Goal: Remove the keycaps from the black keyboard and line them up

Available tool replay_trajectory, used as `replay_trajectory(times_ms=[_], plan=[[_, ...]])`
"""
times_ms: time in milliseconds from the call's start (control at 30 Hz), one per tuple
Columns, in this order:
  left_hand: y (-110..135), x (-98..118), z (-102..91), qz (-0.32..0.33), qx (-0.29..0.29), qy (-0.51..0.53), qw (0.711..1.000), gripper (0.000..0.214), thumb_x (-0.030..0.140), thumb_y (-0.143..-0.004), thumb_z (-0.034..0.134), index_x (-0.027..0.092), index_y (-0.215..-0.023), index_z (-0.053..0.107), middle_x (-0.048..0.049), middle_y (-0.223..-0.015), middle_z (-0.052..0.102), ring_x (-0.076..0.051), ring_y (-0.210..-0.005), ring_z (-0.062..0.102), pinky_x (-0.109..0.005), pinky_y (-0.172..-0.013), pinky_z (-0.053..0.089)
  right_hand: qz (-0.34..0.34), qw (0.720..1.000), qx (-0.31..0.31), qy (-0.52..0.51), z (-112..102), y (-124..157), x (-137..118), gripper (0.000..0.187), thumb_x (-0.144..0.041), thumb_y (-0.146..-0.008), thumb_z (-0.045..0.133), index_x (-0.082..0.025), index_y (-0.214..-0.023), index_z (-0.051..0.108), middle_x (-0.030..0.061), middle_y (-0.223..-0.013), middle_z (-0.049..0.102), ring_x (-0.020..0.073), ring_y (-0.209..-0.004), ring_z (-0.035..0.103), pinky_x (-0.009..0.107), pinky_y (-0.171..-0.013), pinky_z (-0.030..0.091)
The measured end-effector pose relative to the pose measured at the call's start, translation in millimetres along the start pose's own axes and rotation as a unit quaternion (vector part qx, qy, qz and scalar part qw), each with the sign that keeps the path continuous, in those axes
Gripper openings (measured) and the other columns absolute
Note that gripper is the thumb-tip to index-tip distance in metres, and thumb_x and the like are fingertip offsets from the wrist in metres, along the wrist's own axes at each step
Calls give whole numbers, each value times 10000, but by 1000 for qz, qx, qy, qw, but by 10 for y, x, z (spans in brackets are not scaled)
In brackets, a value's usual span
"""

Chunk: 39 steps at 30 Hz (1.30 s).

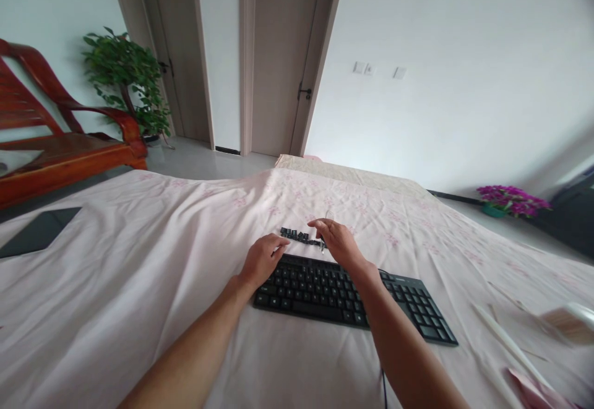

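A black keyboard (320,288) lies at a slant on the pale pink floral cloth. At its top left corner rests my left hand (263,262), fingers loosely bent and a little apart, with nothing visible between them. My right hand (338,243) is above the keyboard's far edge, its fingers closed on a thin wire tool (323,247) that looks like a keycap puller; most of it is hidden by the hand. Several loose black keycaps (297,234) lie in a row on the cloth just beyond the keyboard, between my two hands.
A dark flat tablet-like slab (39,231) lies at the far left. To the right are a pale stick (510,341), a clear container (570,322) and pink fabric (533,390). A cable (384,387) runs near my right forearm. A wooden chair (69,130) stands beyond.
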<state>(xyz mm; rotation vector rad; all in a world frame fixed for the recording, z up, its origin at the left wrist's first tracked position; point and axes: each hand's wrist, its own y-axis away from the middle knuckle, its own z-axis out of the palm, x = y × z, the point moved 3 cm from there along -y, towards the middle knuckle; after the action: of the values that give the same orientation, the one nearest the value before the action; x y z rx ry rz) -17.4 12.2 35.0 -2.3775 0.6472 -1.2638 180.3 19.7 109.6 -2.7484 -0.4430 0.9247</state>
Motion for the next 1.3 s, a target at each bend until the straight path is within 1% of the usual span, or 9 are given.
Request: replay_trajectory(times_ms=[100,200,367,467,667,833,1000,1167,1300], plan=[[-9,150,-27,25,-16,-19,999,199,170,-860,504,230,-927,682,-22,-938,684,-168,-927,613,-299,-884,458,53,992,-20,-108,103,112,37,285,-410,-860,516,-203,-1001,652,3,-732,652,120,-577,564,218,-537,414],[-15,239,6,9,-40,20,999,207,165,-855,508,231,-938,686,-11,-957,690,-155,-919,625,-271,-862,471,61,987,-28,-146,149,210,-8,225,-383,-797,593,-186,-883,663,-4,-672,632,118,-562,551,204,-508,407],[5,285,103,-17,-99,60,993,196,197,-829,542,239,-925,707,-5,-934,703,-166,-883,636,-268,-842,479,55,990,-4,-132,124,320,-132,235,-358,-824,533,-175,-774,673,-11,-617,615,111,-546,533,209,-566,418],[27,274,141,-21,-131,68,989,214,186,-801,561,245,-944,710,-9,-935,703,-181,-886,634,-278,-835,477,41,991,-9,-131,168,348,-146,282,-347,-857,470,-172,-750,662,-4,-651,621,113,-565,537,207,-584,424],[48,228,184,-14,-168,50,984,225,159,-759,595,248,-933,707,-6,-915,696,-192,-882,625,-275,-811,458,3,994,-31,-102,258,347,-145,273,-301,-882,447,-181,-723,634,-5,-687,643,129,-651,580,205,-653,423],[45,223,196,-6,-175,1,985,168,165,-756,604,245,-869,699,-6,-846,668,-197,-838,608,-266,-753,425,-50,994,-69,-63,294,361,-210,288,-291,-928,415,-186,-747,614,2,-729,652,135,-707,599,206,-699,404],[38,233,198,-19,-178,-14,984,83,178,-754,602,224,-765,670,2,-768,633,-179,-757,590,-242,-662,388,-80,993,-77,-27,330,403,-233,313,-336,-957,395,-194,-757,589,0,-734,646,138,-709,604,212,-708,408],[35,263,229,-36,-187,-21,982,49,238,-755,612,231,-735,657,10,-744,619,-174,-738,577,-239,-652,374,-94,993,-51,-44,404,456,-139,325,-342,-964,365,-197,-763,577,8,-735,634,137,-701,600,221,-720,426],[43,314,273,-33,-166,-27,985,55,282,-734,661,234,-711,648,18,-730,601,-165,-712,567,-238,-629,354,-89,993,-6,-79,472,514,-5,358,-358,-962,336,-199,-744,571,30,-762,645,148,-715,603,250,-760,448]])
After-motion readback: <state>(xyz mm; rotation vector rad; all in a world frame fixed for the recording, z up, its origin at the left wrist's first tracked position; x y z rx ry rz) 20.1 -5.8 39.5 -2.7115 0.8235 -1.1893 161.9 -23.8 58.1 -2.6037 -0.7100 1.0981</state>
